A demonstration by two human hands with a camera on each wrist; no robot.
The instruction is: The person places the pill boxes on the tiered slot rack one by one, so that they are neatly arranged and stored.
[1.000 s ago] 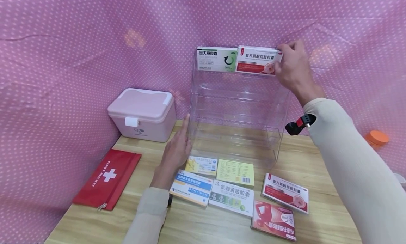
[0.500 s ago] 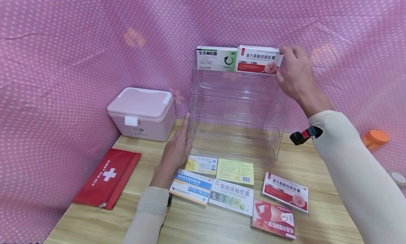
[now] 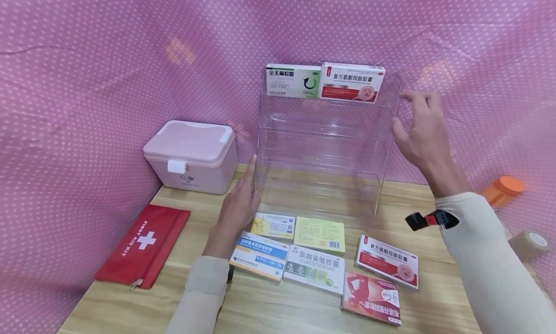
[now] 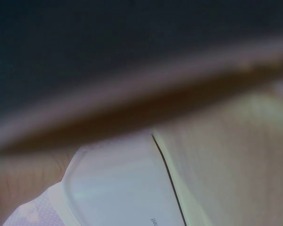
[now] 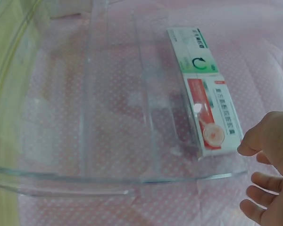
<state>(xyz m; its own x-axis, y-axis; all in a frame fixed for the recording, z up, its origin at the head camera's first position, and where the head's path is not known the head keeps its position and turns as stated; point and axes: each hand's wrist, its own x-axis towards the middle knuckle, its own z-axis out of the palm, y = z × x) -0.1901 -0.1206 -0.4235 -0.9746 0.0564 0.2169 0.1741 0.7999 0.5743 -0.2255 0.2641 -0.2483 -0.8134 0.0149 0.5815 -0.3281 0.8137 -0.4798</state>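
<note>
A clear tiered display rack (image 3: 312, 143) stands at the back of the table. On its top tier a white-and-green medicine box (image 3: 293, 81) and a white-and-red medicine box (image 3: 352, 83) stand side by side, facing front. My left hand (image 3: 238, 201), fingers straight, rests along the rack's lower left side; the left wrist view is mostly blocked by something dark and blurred. My right hand (image 3: 423, 129) is at the rack's upper right edge, holding nothing, fingers loosely bent. In the right wrist view, its thumb (image 5: 247, 145) is close to the end of the white-and-red box (image 5: 217, 117).
Several medicine boxes lie before the rack, among them a yellow one (image 3: 319, 234), a blue-and-white one (image 3: 259, 257) and a second white-and-red one (image 3: 388, 261). A pink lidded case (image 3: 191, 155) and red first aid pouch (image 3: 143, 247) are left. An orange-capped bottle (image 3: 504, 191) stands right.
My right hand has let go of the white-and-red box on the top tier and moved right and down. The box stays in place. My left hand has kept its place at the rack.
</note>
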